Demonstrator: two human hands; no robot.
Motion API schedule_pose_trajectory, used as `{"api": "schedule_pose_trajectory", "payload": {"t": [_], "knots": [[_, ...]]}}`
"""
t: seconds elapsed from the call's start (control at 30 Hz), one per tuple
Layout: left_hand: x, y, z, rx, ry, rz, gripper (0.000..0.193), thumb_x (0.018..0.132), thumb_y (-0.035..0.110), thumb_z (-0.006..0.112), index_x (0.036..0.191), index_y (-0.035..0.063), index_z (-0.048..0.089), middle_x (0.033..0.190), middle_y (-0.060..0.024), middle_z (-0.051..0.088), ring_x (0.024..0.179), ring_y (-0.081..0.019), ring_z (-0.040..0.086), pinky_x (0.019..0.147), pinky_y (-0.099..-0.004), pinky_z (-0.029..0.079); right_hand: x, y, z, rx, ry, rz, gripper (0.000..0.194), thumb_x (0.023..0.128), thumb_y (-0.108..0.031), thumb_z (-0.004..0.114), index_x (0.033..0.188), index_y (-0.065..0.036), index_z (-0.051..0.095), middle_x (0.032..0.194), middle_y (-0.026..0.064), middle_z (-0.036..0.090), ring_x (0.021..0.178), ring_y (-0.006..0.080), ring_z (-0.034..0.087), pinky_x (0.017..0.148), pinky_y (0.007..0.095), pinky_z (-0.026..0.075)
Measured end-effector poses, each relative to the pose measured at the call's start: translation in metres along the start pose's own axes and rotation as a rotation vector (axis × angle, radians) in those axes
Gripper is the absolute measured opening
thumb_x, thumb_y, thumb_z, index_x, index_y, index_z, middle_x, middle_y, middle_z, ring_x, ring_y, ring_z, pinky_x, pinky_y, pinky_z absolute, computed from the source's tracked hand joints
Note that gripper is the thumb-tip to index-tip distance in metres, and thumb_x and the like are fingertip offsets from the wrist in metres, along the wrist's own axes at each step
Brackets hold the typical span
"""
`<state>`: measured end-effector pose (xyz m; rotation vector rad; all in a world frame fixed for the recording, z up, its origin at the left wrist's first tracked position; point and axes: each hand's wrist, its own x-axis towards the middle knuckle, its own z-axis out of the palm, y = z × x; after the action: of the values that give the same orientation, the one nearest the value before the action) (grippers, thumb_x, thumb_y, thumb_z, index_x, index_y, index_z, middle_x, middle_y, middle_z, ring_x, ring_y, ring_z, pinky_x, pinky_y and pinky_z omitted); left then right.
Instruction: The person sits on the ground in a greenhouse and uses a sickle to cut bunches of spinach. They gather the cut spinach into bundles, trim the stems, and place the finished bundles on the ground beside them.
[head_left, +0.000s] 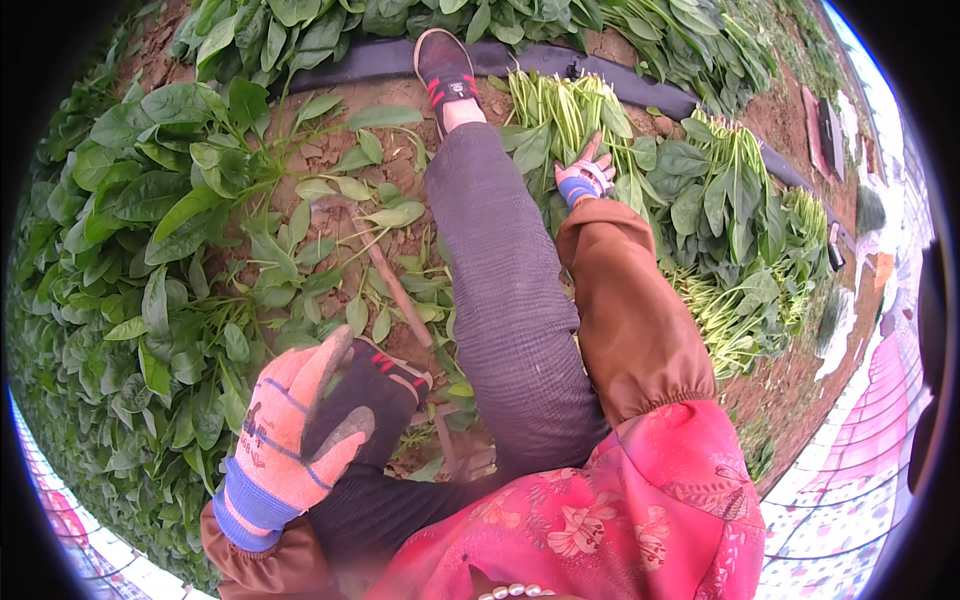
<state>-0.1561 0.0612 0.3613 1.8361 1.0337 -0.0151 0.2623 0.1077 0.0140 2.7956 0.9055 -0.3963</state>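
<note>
My left hand (300, 431), in a pink and blue work glove with a dark palm, hovers above my bent leg. Its thumb and fingers are apart, with nothing between them. Further ahead, my gloved right hand (585, 176) lies with spread fingers on a pile of cut spinach (566, 105), its pale stems pointing away from me. Between my feet a tool with a wooden handle (394, 281) rests on the soil among loose leaves; its metal head (330, 202) is partly hidden, so its exact kind is unclear.
Dense standing spinach (150, 300) fills the left side. A black drip hose (517, 58) crosses beyond my outstretched foot (446, 71). More cut spinach (720, 180) is heaped along the right. A small dark object (835, 247) lies near the hose at right.
</note>
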Motion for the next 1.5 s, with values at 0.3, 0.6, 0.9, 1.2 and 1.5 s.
{"api": "schedule_pose_trajectory", "payload": {"t": [0.3, 0.6, 0.9, 1.2, 1.5], "knots": [[-0.004, 0.021, 0.005, 0.119, 0.036, 0.157, 0.068, 0.073, 0.019, 0.066, 0.133, -0.0018, 0.041, 0.118, -0.0164, 0.052, 0.109, -0.0333, 0.050, 0.097, -0.0399, 0.037, -0.012, 0.013, -0.051, 0.128, -0.068, -0.147, 0.122, 0.059, -0.058, 0.077, 0.147, -0.029, -0.003, 0.149, 0.0208, 0.017, 0.135, 0.0391, 0.023, 0.107, 0.0499, 0.027], [-0.012, 0.030, -0.001, 0.163, 0.052, 0.161, 0.071, 0.073, 0.027, 0.065, 0.133, -0.0027, 0.041, 0.118, -0.0177, 0.051, 0.111, -0.0367, 0.047, 0.101, -0.0434, 0.034, -0.041, -0.004, -0.080, -0.001, 0.279, -0.471, 0.084, 0.072, -0.046, 0.069, 0.143, -0.028, 0.028, 0.144, 0.0165, 0.029, 0.131, 0.0393, 0.027, 0.103, 0.0549, 0.027], [-0.011, 0.025, -0.002, 0.123, 0.073, 0.156, 0.070, 0.070, 0.025, 0.068, 0.130, -0.0011, 0.044, 0.115, -0.0176, 0.052, 0.107, -0.0368, 0.049, 0.099, -0.0467, 0.034, 0.000, -0.073, -0.063, 0.009, 0.157, -0.618, 0.053, 0.078, -0.030, 0.061, 0.128, -0.022, 0.048, 0.111, 0.0129, 0.061, 0.100, 0.0318, 0.060, 0.082, 0.0430, 0.048], [-0.005, 0.001, -0.008, 0.124, 0.039, 0.050, 0.070, 0.070, 0.025, 0.069, 0.130, -0.0003, 0.044, 0.115, -0.0169, 0.053, 0.106, -0.0354, 0.050, 0.100, -0.0496, 0.034, 0.070, -0.156, -0.043, 0.004, -0.138, -0.303, 0.071, 0.077, -0.026, 0.056, 0.142, -0.009, 0.030, 0.128, 0.0186, 0.053, 0.117, 0.0324, 0.053, 0.098, 0.0383, 0.043], [-0.006, -0.007, -0.006, 0.098, 0.034, 0.061, 0.069, 0.070, 0.025, 0.068, 0.129, -0.0016, 0.045, 0.115, -0.0175, 0.053, 0.105, -0.0363, 0.051, 0.099, -0.0502, 0.034, 0.071, -0.110, -0.029, 0.264, -0.062, -0.647, 0.040, 0.077, -0.031, 0.065, 0.110, -0.009, 0.062, 0.106, 0.0140, 0.065, 0.097, 0.0290, 0.063, 0.086, 0.0365, 0.048]]}}
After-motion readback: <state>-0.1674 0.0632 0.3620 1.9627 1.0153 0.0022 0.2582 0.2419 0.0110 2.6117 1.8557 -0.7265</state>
